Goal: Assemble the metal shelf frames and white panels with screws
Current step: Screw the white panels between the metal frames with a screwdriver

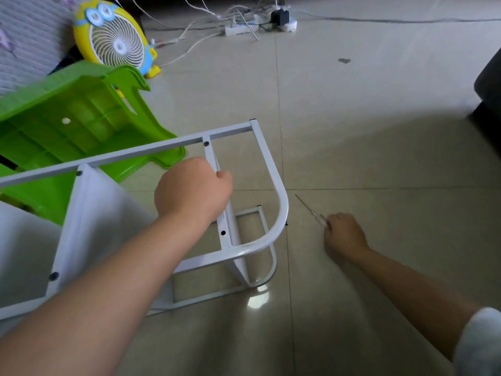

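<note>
Left hand [193,189] is gripping white tubular metal shelf frame [282,210]; right hand [343,234] is pinching thin clear-handled screwdriver [306,206] on tiled floor [379,131]; brace frame firmly.

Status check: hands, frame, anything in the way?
Left hand grips shelf frame. Right hand pinches screwdriver on floor. Green stool tipped over behind frame.

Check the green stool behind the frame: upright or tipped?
Tipped. The green stool lies on its side: its ribbed underside faces the camera and its legs point sideways.
</note>
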`<control>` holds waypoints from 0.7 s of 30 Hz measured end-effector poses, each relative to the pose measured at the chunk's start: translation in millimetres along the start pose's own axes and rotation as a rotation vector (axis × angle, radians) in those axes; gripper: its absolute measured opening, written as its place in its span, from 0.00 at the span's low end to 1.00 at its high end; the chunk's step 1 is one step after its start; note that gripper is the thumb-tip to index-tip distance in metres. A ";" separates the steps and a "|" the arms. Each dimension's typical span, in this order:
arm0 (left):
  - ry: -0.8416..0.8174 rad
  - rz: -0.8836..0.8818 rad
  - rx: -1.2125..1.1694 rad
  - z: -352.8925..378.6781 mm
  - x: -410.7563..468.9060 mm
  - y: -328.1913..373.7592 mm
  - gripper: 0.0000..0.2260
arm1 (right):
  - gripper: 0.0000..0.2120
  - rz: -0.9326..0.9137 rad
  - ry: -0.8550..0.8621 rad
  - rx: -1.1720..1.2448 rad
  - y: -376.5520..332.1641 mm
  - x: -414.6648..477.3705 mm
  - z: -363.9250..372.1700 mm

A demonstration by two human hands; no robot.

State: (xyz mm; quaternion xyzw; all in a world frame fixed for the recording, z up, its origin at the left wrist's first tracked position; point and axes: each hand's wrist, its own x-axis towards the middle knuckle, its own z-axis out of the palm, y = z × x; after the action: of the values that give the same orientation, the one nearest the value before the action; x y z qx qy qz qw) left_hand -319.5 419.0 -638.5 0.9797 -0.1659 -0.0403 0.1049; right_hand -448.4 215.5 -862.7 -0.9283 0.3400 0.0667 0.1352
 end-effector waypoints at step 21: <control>0.004 -0.004 -0.051 7.1 2.4 -4.7 0.20 | 0.13 -0.225 -0.198 -0.070 -65.1 17.2 22.3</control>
State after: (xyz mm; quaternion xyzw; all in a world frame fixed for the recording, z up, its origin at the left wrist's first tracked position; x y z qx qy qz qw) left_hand -316.5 421.2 -646.6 0.9772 -0.1625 -0.0429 0.1301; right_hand -393.8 259.2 -874.3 -0.9535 0.2163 0.1542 0.1424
